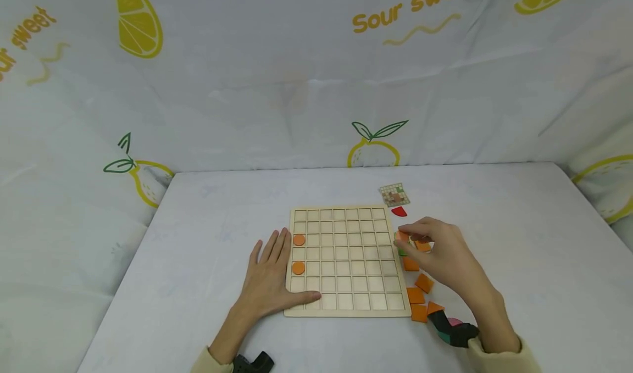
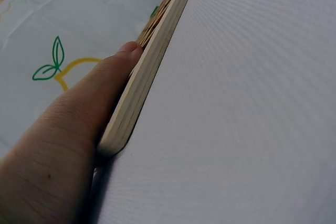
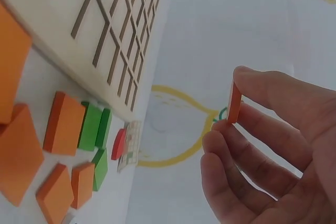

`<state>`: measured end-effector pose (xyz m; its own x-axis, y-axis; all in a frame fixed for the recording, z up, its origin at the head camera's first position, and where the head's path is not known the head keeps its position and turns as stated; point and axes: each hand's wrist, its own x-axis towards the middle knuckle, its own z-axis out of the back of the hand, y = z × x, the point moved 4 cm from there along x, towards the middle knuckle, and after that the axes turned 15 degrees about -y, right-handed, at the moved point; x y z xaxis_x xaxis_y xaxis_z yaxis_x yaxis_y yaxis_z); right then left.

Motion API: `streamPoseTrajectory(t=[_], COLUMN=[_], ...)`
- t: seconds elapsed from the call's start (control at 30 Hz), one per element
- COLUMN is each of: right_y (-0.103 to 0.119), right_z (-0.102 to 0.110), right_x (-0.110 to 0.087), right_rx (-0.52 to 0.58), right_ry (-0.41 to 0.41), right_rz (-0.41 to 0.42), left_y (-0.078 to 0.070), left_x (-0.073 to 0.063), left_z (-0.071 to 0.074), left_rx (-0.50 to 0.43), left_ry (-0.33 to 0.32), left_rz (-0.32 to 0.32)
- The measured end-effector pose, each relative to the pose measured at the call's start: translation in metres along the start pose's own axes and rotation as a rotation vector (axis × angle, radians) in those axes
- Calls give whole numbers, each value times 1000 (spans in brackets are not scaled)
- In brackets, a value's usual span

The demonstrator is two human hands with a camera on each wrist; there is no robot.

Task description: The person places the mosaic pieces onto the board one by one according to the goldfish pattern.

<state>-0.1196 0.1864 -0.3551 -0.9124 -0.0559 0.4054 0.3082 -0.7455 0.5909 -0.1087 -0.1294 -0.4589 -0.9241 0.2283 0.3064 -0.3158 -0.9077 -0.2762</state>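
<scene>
A wooden grid board point(image 1: 348, 257) lies flat on the white table, with two orange round pieces point(image 1: 299, 240) in its leftmost column. Along the board's left edge rests my left hand point(image 1: 269, 279), fingers straight, its thumb lying over the near-left corner. The left wrist view shows that thumb point(image 2: 89, 93) against the board's rim. Above the board's right edge, my right hand point(image 1: 440, 252) pinches a thin orange piece point(image 3: 234, 102) between thumb and fingers. Its full outline is hidden, as it is seen nearly edge-on.
Several loose orange pieces point(image 1: 415, 295) lie along the board's right side. Green pieces point(image 3: 90, 125) and a red piece point(image 1: 399, 211) lie among or beyond them. A small printed grid card point(image 1: 394, 195) sits behind the red piece. A lemon-patterned cloth point(image 1: 247, 115) hangs behind the table.
</scene>
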Motion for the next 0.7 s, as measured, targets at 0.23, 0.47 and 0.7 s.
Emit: streamPoseTrajectory(t=[0.23, 0.47, 0.7], right_y=[24, 45, 67], right_z=[-18, -34, -52], right_x=[-4, -7, -9], right_rx=[73, 138, 175], right_ry=[34, 39, 77], right_rz=[7, 44, 104], left_y=[2, 1, 0], left_x=[-1, 0, 0], left_z=[-1, 0, 1], left_rx=[10, -1, -1], left_ry=[26, 56, 50], left_rz=[7, 18, 11])
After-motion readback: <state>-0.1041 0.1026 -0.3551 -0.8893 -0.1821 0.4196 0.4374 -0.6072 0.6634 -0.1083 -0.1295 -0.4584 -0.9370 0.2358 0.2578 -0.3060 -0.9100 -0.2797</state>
